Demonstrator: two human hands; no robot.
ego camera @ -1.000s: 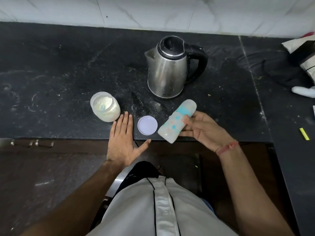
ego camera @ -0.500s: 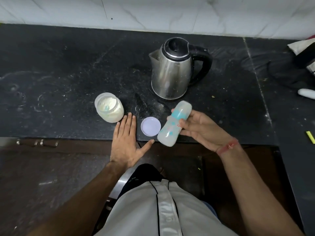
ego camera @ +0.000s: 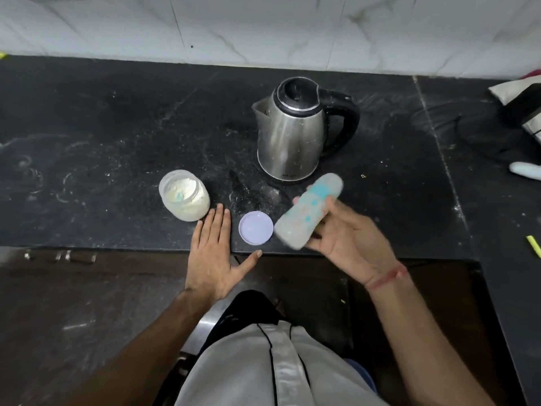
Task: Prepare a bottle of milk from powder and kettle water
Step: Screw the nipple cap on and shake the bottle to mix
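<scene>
grip: the right hand (ego camera: 348,238) holds the baby bottle (ego camera: 309,214), fingers curled under its body and the thumb pressed on its upper side.
bottle: it is tilted in that grip above the front edge of the counter (ego camera: 117,127), one end toward the person and the other toward the kettle; the picture is blurred here, so i cannot tell which end is the mouth. its pale body carries teal and orange marks.
lid: just left of the grip, a round lilac lid (ego camera: 255,227) lies flat on the counter, close to the bottle's lower end; whether they touch i cannot tell.
left hand: further left of the grip, the left hand (ego camera: 215,256) lies flat with straight fingers on the counter edge, holding nothing, its thumb pointing toward the lid.
powder jar: beyond the left fingertips, an open jar (ego camera: 185,195) of white powder stands upright, with something pale blue inside it.
kettle: behind the grip, a steel kettle (ego camera: 292,133) stands upright with its black lid closed, spout to the left and black handle to the right.
counter: black stone dusted with white specks, with a white tiled wall (ego camera: 263,27) behind it.
far right of the grip: a small yellow object (ego camera: 533,249) lies well apart on the counter.
</scene>
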